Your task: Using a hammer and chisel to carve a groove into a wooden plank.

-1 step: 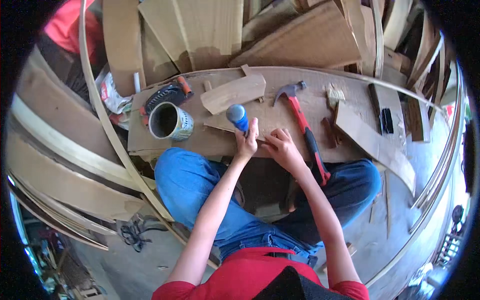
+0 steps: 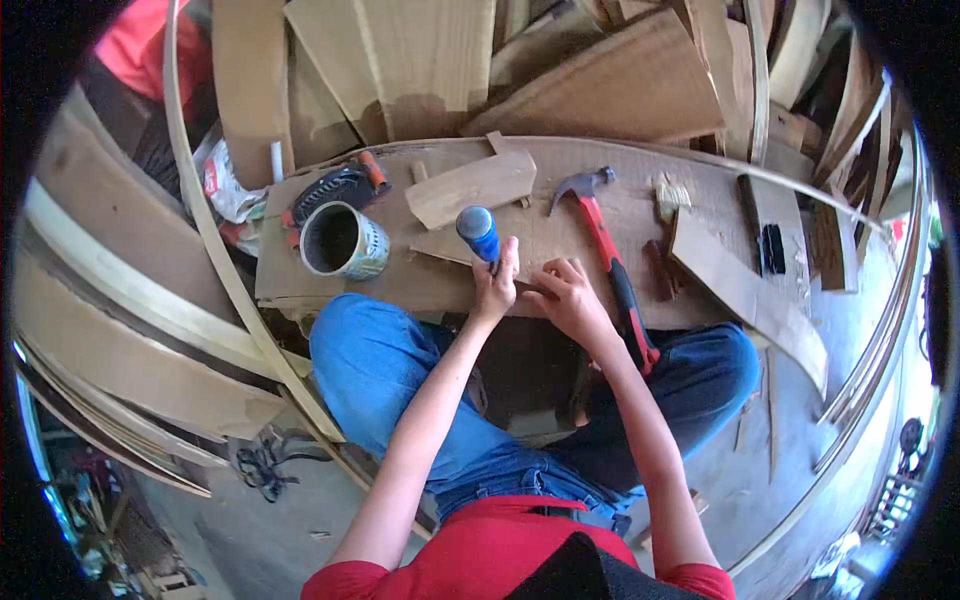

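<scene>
My left hand [image 2: 495,288] is wrapped round a blue-handled chisel [image 2: 482,236], which stands nearly upright with its pale round cap toward me. Its blade is hidden below the hand. A thin wooden piece [image 2: 447,256] lies flat beneath it, pointed at its left end. Close by on the right, my right hand [image 2: 568,298] has its fingers curled at that piece's right end; the fingertips are partly hidden. A claw hammer [image 2: 606,240] with a red and black handle lies right of my right hand. Beyond the chisel rests a shaped wood block [image 2: 472,190].
The low wooden bench [image 2: 640,150] holds a tin can [image 2: 343,243], a black and orange tool [image 2: 335,193], a brush [image 2: 673,196], a red-brown piece [image 2: 659,270] and a curved board [image 2: 745,275]. Boards [image 2: 610,85] lean behind; long strips [image 2: 225,265] curve along the left. My knees flank the near edge.
</scene>
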A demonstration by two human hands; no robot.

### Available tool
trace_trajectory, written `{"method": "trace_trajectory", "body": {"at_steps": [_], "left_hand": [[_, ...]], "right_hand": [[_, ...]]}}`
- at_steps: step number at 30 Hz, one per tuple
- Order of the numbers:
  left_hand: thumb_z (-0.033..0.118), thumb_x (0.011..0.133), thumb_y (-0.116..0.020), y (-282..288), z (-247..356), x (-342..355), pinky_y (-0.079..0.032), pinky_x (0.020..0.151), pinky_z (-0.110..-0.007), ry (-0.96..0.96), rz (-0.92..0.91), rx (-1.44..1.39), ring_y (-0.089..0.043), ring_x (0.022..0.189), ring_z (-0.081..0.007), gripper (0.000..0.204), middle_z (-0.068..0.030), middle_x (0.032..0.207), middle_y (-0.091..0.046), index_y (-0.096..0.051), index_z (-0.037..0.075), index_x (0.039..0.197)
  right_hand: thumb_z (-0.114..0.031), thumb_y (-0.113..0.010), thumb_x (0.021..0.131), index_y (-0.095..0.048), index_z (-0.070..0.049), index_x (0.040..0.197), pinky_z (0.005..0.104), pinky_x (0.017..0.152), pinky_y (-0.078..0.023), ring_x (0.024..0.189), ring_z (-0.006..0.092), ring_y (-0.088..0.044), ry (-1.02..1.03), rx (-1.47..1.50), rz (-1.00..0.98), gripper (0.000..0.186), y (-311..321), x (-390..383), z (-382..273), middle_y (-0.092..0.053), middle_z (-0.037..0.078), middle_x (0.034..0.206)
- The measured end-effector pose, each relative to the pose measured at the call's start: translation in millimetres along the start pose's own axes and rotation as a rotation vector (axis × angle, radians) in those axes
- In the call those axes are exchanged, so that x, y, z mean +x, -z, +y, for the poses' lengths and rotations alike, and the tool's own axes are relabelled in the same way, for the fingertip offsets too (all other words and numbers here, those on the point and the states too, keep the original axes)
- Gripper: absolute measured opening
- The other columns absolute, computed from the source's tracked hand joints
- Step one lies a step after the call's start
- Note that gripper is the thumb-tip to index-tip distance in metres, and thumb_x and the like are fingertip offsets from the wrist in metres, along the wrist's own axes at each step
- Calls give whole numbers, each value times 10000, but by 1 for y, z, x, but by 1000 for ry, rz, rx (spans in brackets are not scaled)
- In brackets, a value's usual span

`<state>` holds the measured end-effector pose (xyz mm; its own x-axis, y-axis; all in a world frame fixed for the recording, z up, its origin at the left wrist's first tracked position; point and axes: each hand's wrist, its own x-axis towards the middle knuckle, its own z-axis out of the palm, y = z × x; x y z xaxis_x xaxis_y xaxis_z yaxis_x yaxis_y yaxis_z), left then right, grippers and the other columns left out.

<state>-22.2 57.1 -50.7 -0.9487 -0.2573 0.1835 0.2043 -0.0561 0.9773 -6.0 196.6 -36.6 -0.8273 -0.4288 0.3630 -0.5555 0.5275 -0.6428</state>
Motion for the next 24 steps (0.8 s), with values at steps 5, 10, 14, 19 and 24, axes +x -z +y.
{"method": "trace_trajectory", "body": {"at_steps": [5,10,14,19,24], "left_hand": [[246,910,-465,12,-4,4,-198,427,-277,-37,67,-49,-296,422,-78,457,26,466,-308,-301,95,511],[267,912,-463,10,-3,7,-185,424,-264,-16,-43,-73,-285,419,-68,467,32,462,-296,-302,108,503],[294,909,-467,1,-7,7,-200,424,-252,83,-47,-186,-292,425,-63,447,41,477,-321,-332,113,523],[323,899,-497,14,-18,4,-272,418,-257,54,-54,-127,-387,430,-59,461,39,470,-409,-408,90,511],[308,873,-530,9,-11,7,-266,429,-250,25,-77,-149,-366,440,-55,435,52,477,-383,-395,102,515]], "right_hand": [[-251,-633,771,-511,-58,1139,437,815,-404,948,326,-488,-244,-550,235,433,28,27,-8,-521,142,1037],[-276,-581,805,-427,-16,1124,451,758,-437,957,328,-496,-502,-680,87,440,23,25,40,-490,165,988],[-205,-527,837,-434,12,971,471,703,-461,869,382,-532,-406,-592,89,271,24,21,72,-477,206,974],[-163,-472,872,-434,34,939,484,643,-455,721,422,-546,-506,-465,107,211,28,31,40,-496,256,935],[-239,-426,927,-473,-4,849,347,476,-391,527,253,-486,-445,-79,278,252,73,38,-4,-497,130,624]]}}
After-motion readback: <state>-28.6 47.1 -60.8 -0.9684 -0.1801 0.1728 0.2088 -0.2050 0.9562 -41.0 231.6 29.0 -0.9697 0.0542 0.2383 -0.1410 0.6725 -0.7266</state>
